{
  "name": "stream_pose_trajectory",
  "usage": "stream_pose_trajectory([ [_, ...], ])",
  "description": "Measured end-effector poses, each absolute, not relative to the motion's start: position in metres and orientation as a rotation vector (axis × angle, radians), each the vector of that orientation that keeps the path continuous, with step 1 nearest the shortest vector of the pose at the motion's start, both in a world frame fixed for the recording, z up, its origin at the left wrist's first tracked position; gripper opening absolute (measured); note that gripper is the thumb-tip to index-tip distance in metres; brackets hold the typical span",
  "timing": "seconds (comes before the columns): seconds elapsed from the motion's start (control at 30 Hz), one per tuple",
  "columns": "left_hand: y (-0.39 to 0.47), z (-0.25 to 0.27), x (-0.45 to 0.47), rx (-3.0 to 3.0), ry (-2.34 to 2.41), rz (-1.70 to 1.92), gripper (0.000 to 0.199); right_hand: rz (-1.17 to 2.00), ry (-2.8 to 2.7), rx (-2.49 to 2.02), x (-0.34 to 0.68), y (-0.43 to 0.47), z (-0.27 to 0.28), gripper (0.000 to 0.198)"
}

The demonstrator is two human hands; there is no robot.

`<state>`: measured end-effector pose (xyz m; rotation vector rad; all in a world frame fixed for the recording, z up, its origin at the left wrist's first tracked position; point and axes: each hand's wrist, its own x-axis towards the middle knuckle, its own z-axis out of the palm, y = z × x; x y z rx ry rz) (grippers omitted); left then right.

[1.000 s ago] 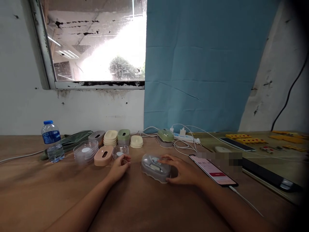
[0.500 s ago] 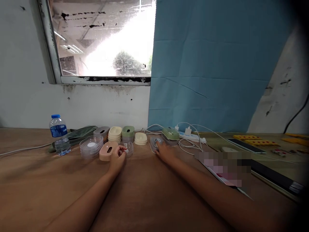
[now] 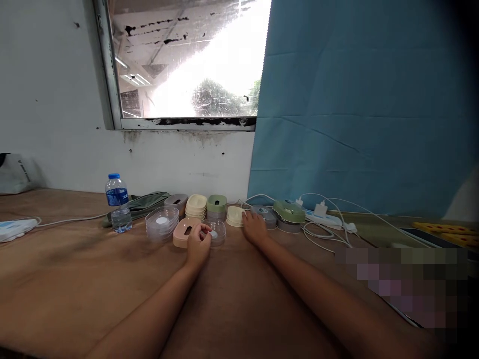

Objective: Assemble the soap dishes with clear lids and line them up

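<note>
My left hand (image 3: pixel 199 243), its fingers curled, rests between a peach lid with a slot (image 3: pixel 181 238) and a clear plastic container (image 3: pixel 220 234) with a white round spot. What it holds, if anything, is hidden. My right hand (image 3: pixel 256 228) reaches forward with fingers extended, its tips at the right edge of a short stack of cream lids (image 3: pixel 235 216). Just behind that hand lies a grey lidded box (image 3: pixel 266 215). A green-topped box (image 3: pixel 290 212) stands to its right. Left of the peach lid is a stack of clear containers (image 3: pixel 161 227).
Along the back stand a grey slotted box (image 3: pixel 175 202), taller cream stack (image 3: pixel 196 203) and green slotted box (image 3: pixel 216 202). A water bottle (image 3: pixel 118 204) and green pouch (image 3: pixel 149 205) are left. White cables and a power strip (image 3: pixel 325 219) lie right.
My view has swung left. My right hand has moved off the grey lidded box and over to the short cream stack. My left hand stays beside the peach lid, still curled.
</note>
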<state>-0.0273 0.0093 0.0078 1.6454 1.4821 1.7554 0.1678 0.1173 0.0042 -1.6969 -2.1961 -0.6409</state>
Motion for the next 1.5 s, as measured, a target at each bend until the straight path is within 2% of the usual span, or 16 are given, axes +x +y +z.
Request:
stream_pose_trajectory([
  [0.37,0.015,0.004,-0.033,1.657,1.526,1.776,0.009,-0.271,-2.230,-1.405,0.158,0.123,-0.004,0.023],
  [0.6,0.017,0.011,-0.049,1.826,1.812,1.839,0.010,-0.061,-2.133,-1.175,0.209,0.057,-0.005,0.028],
  [0.7,0.019,0.017,-0.063,2.067,2.039,1.617,0.012,0.149,-2.166,-1.036,0.239,0.017,-0.005,0.023],
  [0.8,0.020,0.019,-0.076,2.258,2.185,1.192,0.015,0.253,-2.275,-0.966,0.261,-0.012,-0.003,0.021],
  [0.9,0.018,0.016,-0.082,2.349,2.121,0.861,0.020,0.327,-2.408,-0.908,0.268,-0.023,0.003,0.021],
  [1.0,0.016,0.015,-0.084,2.412,2.019,0.772,0.012,0.389,-2.493,-0.899,0.265,-0.024,0.010,0.025],
  [1.2,0.017,0.024,-0.083,2.406,1.949,0.888,0.017,0.362,-2.580,-0.862,0.259,-0.028,0.020,0.032],
  [1.4,0.010,0.037,-0.067,2.465,2.006,1.148,0.019,0.198,-2.601,-0.810,0.259,-0.031,0.023,0.031],
  [1.5,-0.006,0.042,-0.047,2.621,1.854,1.222,0.020,0.047,-2.430,-0.878,0.260,-0.028,0.023,0.029],
])
